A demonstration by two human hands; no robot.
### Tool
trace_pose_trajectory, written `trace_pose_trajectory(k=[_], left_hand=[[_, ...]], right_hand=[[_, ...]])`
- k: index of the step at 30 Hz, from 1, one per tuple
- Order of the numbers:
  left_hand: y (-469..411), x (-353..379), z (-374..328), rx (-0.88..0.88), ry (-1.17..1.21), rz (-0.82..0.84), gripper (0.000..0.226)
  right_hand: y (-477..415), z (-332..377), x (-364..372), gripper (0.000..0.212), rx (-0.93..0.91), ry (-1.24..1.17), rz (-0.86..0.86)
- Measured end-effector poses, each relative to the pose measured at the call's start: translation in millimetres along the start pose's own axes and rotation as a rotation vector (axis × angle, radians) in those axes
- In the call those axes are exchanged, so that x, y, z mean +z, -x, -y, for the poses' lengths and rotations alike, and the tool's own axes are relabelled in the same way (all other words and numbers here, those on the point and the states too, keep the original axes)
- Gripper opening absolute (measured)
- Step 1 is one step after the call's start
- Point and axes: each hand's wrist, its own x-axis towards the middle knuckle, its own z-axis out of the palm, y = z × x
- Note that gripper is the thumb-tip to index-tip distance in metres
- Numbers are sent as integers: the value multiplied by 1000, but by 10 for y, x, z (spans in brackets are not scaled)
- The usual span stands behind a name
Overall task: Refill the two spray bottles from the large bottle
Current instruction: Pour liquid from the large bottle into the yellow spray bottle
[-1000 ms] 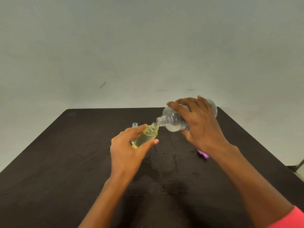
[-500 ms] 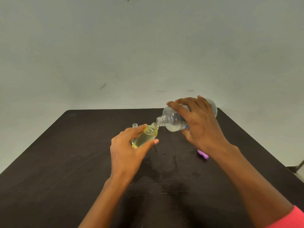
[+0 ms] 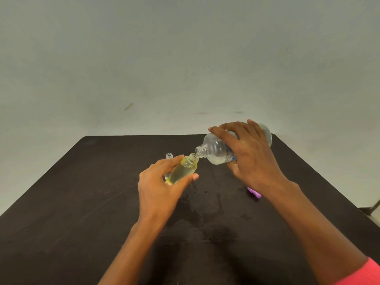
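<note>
Step in hand: pouring into the first spray bottle.

Table [image 3: 82,202]: dark, matt, wood-grained. Damp-looking patches [image 3: 205,204] around its middle, nearer than the hands.

Left hand [image 3: 162,186]: over mid-table, thumb and fingers curled round the yellow spray bottle [image 3: 183,170]. This bottle is small, round-shouldered clear plastic with a threaded neck and no cap, and it is tilted toward the right.

Purple object [image 3: 255,193]: toward the right edge, mostly hidden by the right wrist; identity unclear.

Right hand [image 3: 248,159]: fingers wrapped over the large bottle [image 3: 218,149]. This one is clear, ribbed at the neck and tipped near horizontal, with its mouth touching the small neck. Little liquid shows inside it.

Second spray bottle [image 3: 169,155]: clear, uncapped, upright just beyond the left fingers, toward the far edge.

Next move, as I judge it: level the large bottle before overflow, stand the yellow one down, and take up the clear one. The narrow necks call for a slow, steady tilt.
</note>
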Motion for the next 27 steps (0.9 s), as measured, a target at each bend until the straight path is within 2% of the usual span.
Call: trace_pose_trajectory(k=[27], left_hand=[[16,22,75,21,13,-9,44]], right_hand=[[59,7,76,82,43,-54,24]])
